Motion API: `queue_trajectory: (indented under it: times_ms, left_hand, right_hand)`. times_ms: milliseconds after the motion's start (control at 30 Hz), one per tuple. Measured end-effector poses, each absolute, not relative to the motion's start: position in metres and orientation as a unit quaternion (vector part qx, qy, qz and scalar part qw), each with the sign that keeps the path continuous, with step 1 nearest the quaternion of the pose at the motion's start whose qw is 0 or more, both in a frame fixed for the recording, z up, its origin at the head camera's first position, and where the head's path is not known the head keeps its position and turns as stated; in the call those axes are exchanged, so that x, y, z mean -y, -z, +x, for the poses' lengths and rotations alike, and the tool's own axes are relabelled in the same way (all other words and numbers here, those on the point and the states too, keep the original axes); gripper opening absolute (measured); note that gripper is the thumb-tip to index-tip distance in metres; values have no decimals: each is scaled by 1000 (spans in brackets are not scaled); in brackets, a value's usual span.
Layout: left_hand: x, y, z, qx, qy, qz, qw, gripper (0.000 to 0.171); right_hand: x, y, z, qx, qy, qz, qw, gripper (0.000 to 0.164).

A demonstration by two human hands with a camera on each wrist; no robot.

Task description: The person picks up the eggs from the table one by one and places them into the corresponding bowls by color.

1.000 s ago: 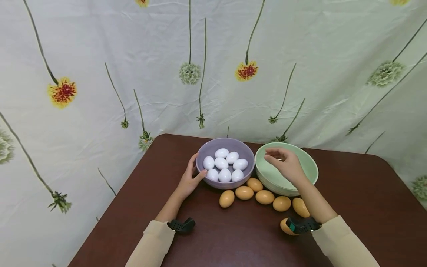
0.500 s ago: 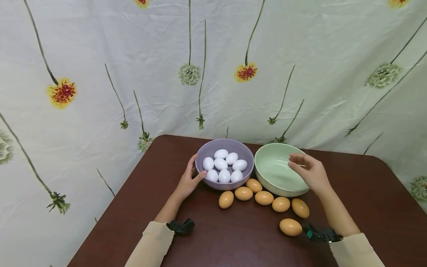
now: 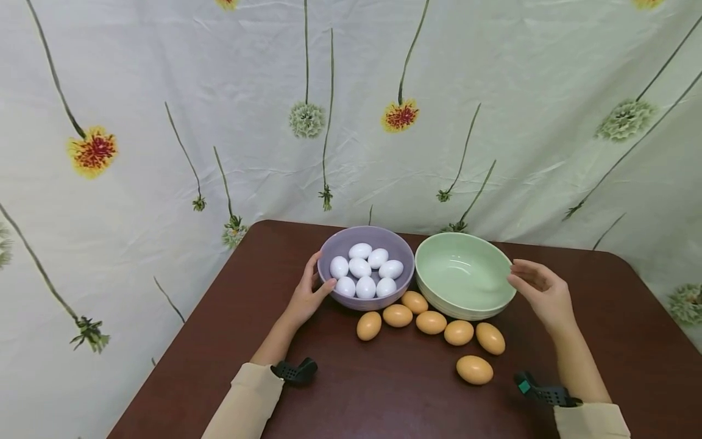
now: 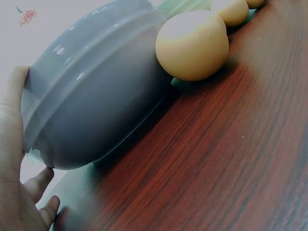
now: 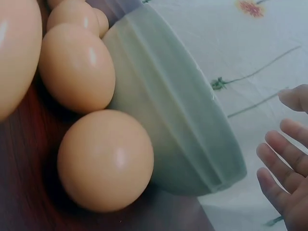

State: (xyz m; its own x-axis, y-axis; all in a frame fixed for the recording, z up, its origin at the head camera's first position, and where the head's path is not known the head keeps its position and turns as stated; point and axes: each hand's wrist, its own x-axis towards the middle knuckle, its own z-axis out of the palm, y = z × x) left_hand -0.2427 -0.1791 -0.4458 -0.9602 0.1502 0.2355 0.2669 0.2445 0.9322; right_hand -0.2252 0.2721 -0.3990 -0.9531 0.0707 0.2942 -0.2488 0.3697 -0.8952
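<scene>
My left hand (image 3: 309,294) grips the left side of a purple bowl (image 3: 366,233), thumb at the rim and fingers round the outside. Several white eggs (image 3: 360,267) lie in that bowl. In the left wrist view, fingertips also show below the purple bowl (image 4: 96,82). Beside it on the right stands a light green bowl (image 3: 466,274). My right hand (image 3: 545,296) hovers at the green bowl's right rim, fingers loosely bent and holding nothing. The right wrist view shows a gap between its fingers and the green bowl (image 5: 178,106).
Several brown eggs (image 3: 431,322) lie in a curved row on the dark red table (image 3: 384,390), close in front of both bowls. One brown egg (image 3: 474,370) sits nearer the person. A flowered cloth (image 3: 247,91) hangs behind the table.
My right hand has moved right, from over the green bowl to beside its right rim, uncovering the bowl's inside. My left hand stays on the purple bowl.
</scene>
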Motion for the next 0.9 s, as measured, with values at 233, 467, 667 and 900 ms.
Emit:
queue_trajectory:
  times_ms: [233,467,667,900]
  left_hand:
    - [179,445,-243,787,600,-135,45,74]
    - [180,445,-243,783,605,-135,49,74]
    - [180,444,-243,781,607,-136,52,74]
    - [180,444,-242,782,605,-141,46,74]
  right_hand:
    - [-283,416,-224,798,-586,24,136,39]
    - [-287,437,-225,761,-639,42,100,51]
    - [-286,448,-227,750,-654,65,72,58]
    - [-285,460,-225,713,-690,93,75,60]
